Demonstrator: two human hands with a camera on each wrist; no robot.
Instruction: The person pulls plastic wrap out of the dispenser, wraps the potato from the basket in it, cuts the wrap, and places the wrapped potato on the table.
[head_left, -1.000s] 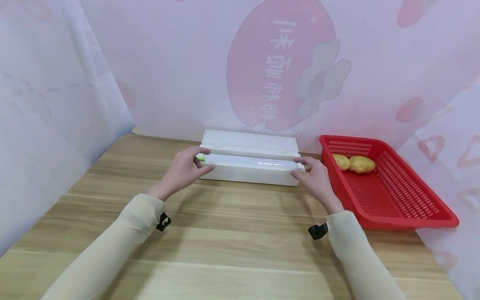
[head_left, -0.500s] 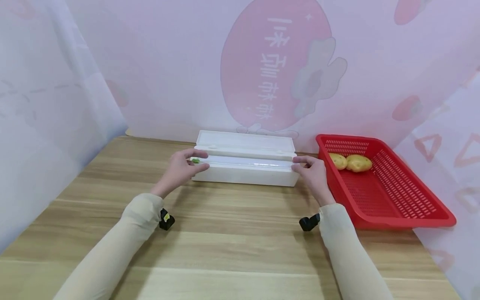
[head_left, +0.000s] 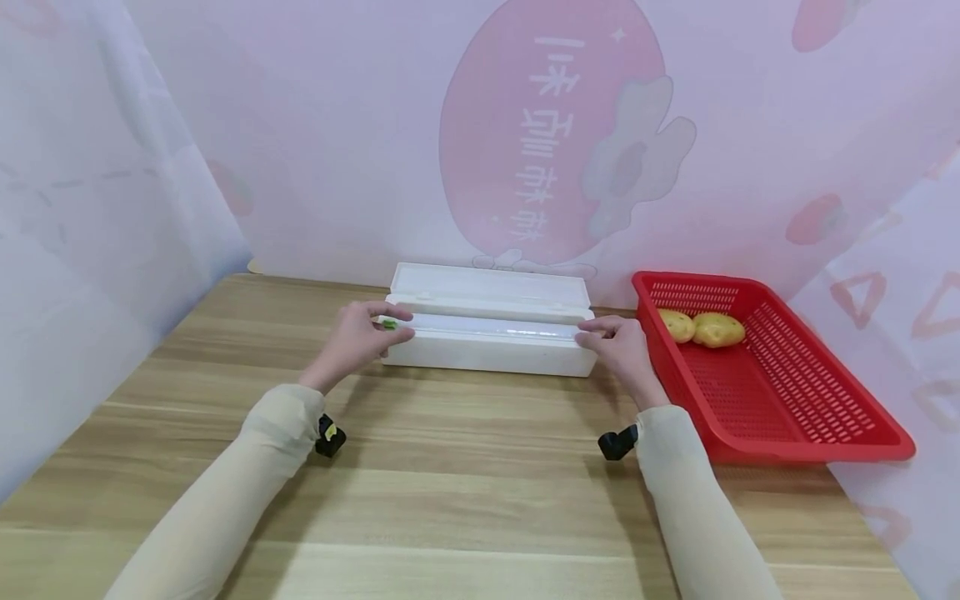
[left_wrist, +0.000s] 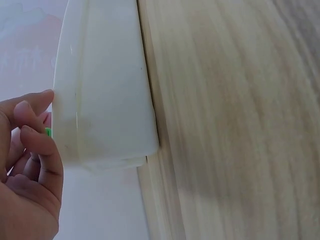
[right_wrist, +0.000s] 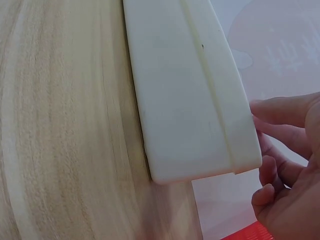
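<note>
A long white cling film box (head_left: 487, 355) lies near the back of the table with its lid (head_left: 491, 286) raised. Inside it lies a shiny, clear-wrapped roll (head_left: 495, 326), which looks like cling film, with a green piece at its left end. My left hand (head_left: 356, 337) holds that end between thumb and index finger. At the opposite end my right hand (head_left: 618, 350) grips the roll the same way. The right wrist view shows a fingertip against the box's upper edge (right_wrist: 240, 125); in the left wrist view, another touches its near edge. The box wall hides the finger contacts with the roll.
To the right stands a red plastic basket (head_left: 810, 454) with two potatoes (head_left: 717, 330) at its back left. A printed cloth (head_left: 337, 167) hangs right behind the box. Wooden tabletop (head_left: 465, 500) extends in front, between my forearms.
The clear roll was slightly above the box a second ago and has sunk down into it, with both hands lowering alongside. Over the last half second little has moved.
</note>
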